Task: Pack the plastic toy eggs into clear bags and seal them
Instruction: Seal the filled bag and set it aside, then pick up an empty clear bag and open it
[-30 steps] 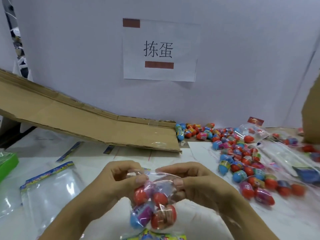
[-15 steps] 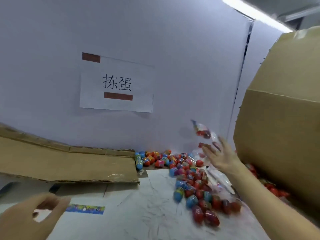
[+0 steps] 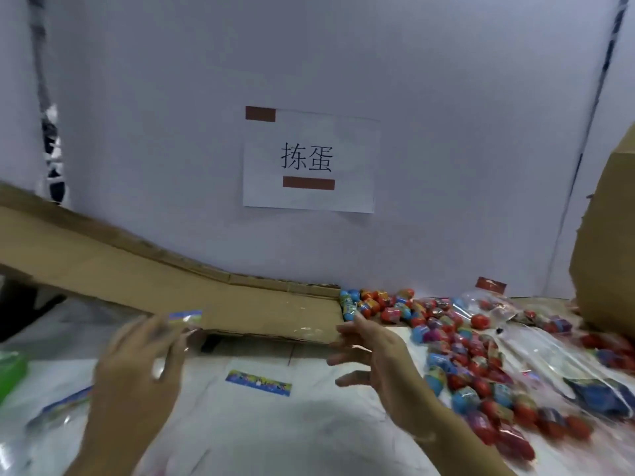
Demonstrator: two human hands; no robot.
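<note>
A heap of loose toy eggs (image 3: 460,352), red, blue and pink, lies along the right side of the white table (image 3: 261,427), running from the back wall toward the near edge. Mixed into the heap on its far side are clear bags (image 3: 488,304), at least one with eggs in it and a red header at its top.

The left hand (image 3: 137,365) is raised over the table's left part and holds an empty clear bag (image 3: 182,324) by its printed header strip; the frame is smeared with motion, so I cannot tell exactly how the fingers pinch it. The right hand (image 3: 374,359) hangs in the air just left of the egg heap, fingers spread and slightly bent, holding nothing.

Between the two hands a printed header strip (image 3: 258,383) lies flat on the table. More empty bags (image 3: 51,417) lie at the lower left, and something green (image 3: 10,372) shows at the left edge.

A long flat sheet of cardboard (image 3: 171,290) slopes down from the left to end beside the eggs at the wall. On the wall above hangs a taped paper sign (image 3: 309,163). A cardboard box (image 3: 604,262) stands at the far right.
</note>
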